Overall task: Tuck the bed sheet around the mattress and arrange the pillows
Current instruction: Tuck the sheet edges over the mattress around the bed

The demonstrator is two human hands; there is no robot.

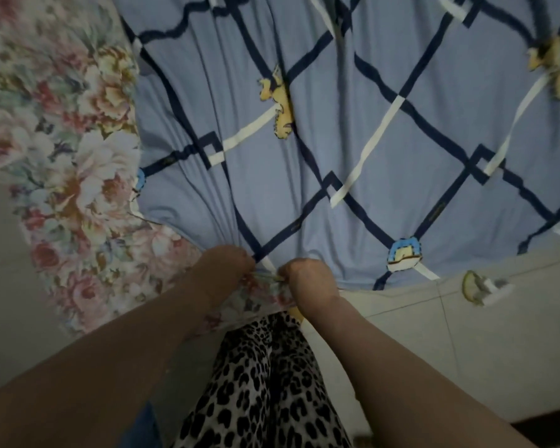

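Note:
A blue bed sheet (353,130) with dark diamond lines, white strips and yellow figures lies over the mattress, with creases fanning out from its near edge. A floral-printed mattress (72,163) shows bare along the left side and at the near corner. My left hand (223,266) and my right hand (304,279) sit close together at the near edge, both with fingers curled over the sheet's hem where it meets the floral corner. The fingertips are hidden in the fabric. No pillow is in view.
A pale tiled floor (466,334) lies to the right of the bed. A pale wall or floor surface (4,302) runs down the left. My leopard-print clothing (265,383) hangs directly below my hands.

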